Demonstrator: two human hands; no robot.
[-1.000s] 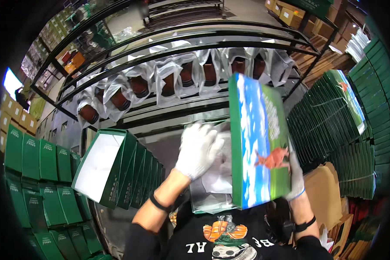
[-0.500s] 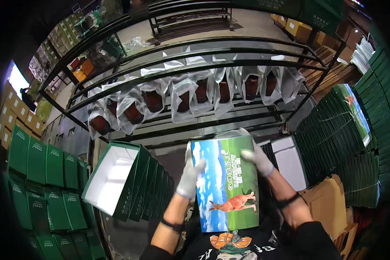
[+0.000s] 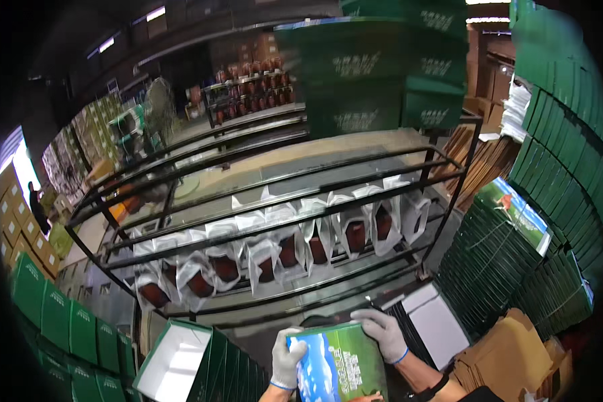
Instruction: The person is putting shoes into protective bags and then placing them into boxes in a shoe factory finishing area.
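Near the lower edge, a cardboard box (image 3: 345, 358) is held between my two hands. Blue sky with clouds and green grass are printed on its top; its far rim is green. How deep it is, and whether it is only a lid, cannot be made out. My left hand (image 3: 287, 355), in a pale work glove, grips the left side with the thumb over the top. At the far right corner my right hand (image 3: 384, 334), gloved likewise, is closed on the edge. Nested green boxes (image 3: 175, 358) with a white inside stand at left.
Beyond, a black metal rack (image 3: 295, 221) holds a row of brown items (image 3: 266, 269) in white wrapping. Stacked green covers (image 3: 496, 261) rise at right, with brown cardboard (image 3: 502, 355) below. An open white-lined box (image 3: 437, 325) lies beside my right hand. Green boxes (image 3: 70, 325) fill the left.
My view has tipped up and turned, so the hands and box now sit lower in the picture. Both hands keep hold of the box; the right one is at its far corner.
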